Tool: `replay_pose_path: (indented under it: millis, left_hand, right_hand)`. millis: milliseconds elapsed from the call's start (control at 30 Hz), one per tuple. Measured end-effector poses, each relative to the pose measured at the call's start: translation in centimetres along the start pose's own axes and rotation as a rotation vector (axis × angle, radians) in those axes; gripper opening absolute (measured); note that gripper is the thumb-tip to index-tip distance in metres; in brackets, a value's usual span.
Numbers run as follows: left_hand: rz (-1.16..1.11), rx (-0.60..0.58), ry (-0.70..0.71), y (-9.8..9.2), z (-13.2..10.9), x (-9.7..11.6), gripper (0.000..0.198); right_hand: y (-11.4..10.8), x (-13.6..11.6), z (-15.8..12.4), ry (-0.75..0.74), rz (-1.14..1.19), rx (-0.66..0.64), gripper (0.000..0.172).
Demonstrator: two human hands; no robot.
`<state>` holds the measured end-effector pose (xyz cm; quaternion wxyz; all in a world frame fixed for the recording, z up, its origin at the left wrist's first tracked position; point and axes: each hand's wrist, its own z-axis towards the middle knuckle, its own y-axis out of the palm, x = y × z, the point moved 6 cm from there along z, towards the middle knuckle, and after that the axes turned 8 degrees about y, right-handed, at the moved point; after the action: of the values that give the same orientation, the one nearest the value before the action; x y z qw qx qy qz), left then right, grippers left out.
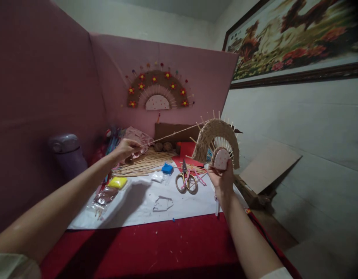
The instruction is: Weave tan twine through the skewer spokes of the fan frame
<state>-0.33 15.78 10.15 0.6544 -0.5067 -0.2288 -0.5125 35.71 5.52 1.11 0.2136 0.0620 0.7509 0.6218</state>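
Observation:
My right hand grips a half-round woven fan by its pink dotted centre, holding it upright above the table's right side. Twine wraps thin sticks to form the fan's woven band, and bare stick ends poke out past its outer edge. From the top of that band a length of twine runs taut to the left. Its other end is pinched in the closed fingers of my left hand, raised over a pile of thin sticks.
Gold-handled scissors lie on white paper over a red cloth. Near them are a blue clay packet, a yellow packet and brown packets. A purple bottle stands left. A finished flowered fan hangs on the pink backboard.

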Motion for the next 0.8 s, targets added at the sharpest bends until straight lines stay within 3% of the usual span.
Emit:
replay_pose_path:
  millis: [200, 300, 367, 533, 600, 633, 700, 733, 800]
  left_hand:
    - [-0.054, -0.125, -0.074, 2.1, -1.5, -3.9, 0.021]
    - [-0.008, -0.156, -0.105, 2.1, -2.0, -4.7, 0.022]
    - [0.058, -0.123, -0.050, 1.5, -2.1, -4.5, 0.020]
    - [0.007, 0.134, 0.058, -1.7, -1.2, -2.7, 0.023]
    - [-0.052, 0.189, 0.034, -2.9, -0.6, -1.8, 0.025]
    - [-0.097, 0.188, 0.000, -3.4, -0.2, -1.2, 0.027]
    - [-0.217, 0.313, 0.060, -4.9, 0.5, 0.9, 0.029]
    - [-0.253, 0.333, 0.102, -5.4, 0.9, 2.1, 0.029]
    - [-0.229, 0.223, 0.073, -5.4, 1.9, 4.2, 0.030]
  right_hand:
    - [0.0, -0.2, 0.0, -0.025, 0.018, 0.015, 0.014]
    - [0.0, -0.3, -0.1, -0.023, 0.028, 0.028, 0.013]
    - [0.2, -0.4, -0.2, -0.011, 0.018, 0.013, 0.015]
    - [0.3, -0.6, -0.2, -0.031, -0.032, -0.004, 0.014]
    - [0.1, -0.5, -0.1, -0.035, -0.022, 0.010, 0.013]
    - [0.0, -0.4, 0.0, -0.037, -0.017, 0.018, 0.013]
    - [-0.1, -0.2, 0.0, -0.037, -0.014, 0.024, 0.012]
    - [-0.1, -0.1, 0.0, -0.034, -0.018, 0.017, 0.012]
    - [0.0, 0.1, -0.2, -0.028, -0.026, 0.000, 0.012]
